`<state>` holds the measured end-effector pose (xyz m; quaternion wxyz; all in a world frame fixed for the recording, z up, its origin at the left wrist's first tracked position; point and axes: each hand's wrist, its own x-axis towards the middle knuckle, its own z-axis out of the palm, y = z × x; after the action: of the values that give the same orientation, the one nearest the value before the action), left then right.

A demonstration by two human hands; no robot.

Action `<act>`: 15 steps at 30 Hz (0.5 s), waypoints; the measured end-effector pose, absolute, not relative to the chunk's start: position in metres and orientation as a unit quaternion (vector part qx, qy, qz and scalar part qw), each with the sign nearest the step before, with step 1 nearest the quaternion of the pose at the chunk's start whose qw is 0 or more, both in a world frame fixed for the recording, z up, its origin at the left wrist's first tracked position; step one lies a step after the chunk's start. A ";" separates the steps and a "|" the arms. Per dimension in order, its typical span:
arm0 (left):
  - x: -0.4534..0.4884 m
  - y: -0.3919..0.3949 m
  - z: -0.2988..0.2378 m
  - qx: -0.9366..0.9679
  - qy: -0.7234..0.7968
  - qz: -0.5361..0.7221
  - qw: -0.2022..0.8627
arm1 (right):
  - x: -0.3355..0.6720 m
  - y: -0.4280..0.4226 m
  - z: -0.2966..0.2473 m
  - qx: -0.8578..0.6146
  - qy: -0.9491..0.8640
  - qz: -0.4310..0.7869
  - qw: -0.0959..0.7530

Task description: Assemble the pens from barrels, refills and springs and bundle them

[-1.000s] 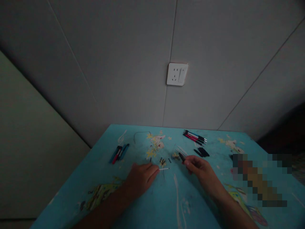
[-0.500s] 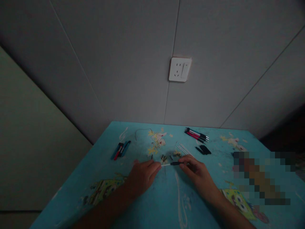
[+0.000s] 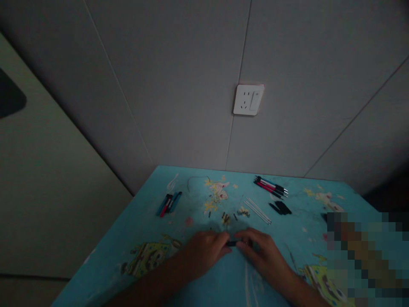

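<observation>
In the head view, a light-blue tabletop (image 3: pixel 105 277) printed with cartoon figures and yellow flowers has its far edge along a grey panelled wall (image 3: pixel 179 85). A white socket plate (image 3: pixel 248 99) sits on that wall, above the far edge; a pale greenish panel (image 3: pixel 47 183) stands beyond the left edge. The light is dim.

Toward the near edge, midway across, a small dark piece (image 3: pixel 231 243) spans the gap between the hands: the left hand (image 3: pixel 207 249) has its fingers closed at one end, the right hand (image 3: pixel 257 247) pinches the other.

Teal and red barrels (image 3: pixel 169 204) lie toward the far left corner. Pens (image 3: pixel 271 186) lie bunched by the far edge, right of centre, with black parts (image 3: pixel 281 207) and thin white rods (image 3: pixel 258 210) nearer. Tiny dark bits (image 3: pixel 225 216) lie just beyond the hands.
</observation>
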<state>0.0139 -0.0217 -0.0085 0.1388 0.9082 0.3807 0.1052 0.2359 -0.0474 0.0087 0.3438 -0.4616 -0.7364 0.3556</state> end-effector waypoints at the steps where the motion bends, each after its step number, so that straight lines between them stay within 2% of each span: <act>1: 0.014 -0.022 -0.008 0.909 0.382 0.101 0.135 | 0.235 -0.048 0.009 -0.461 -0.739 0.359 0.336; 6: 0.010 -0.017 -0.003 0.912 0.386 0.089 0.111 | 0.229 -0.051 0.005 -0.454 -0.757 0.361 0.302; 11: 0.014 -0.019 -0.006 0.907 0.394 0.102 0.109 | 0.234 -0.047 0.000 -0.461 -0.771 0.310 0.312; 15: 0.018 -0.025 -0.005 0.904 0.413 0.077 0.080 | 0.233 -0.047 -0.002 -0.490 -0.790 0.251 0.269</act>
<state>0.0181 -0.0249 -0.0049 0.0800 0.9039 0.4132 0.0771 0.2326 -0.0472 -0.0022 0.2688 -0.4896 -0.7905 0.2513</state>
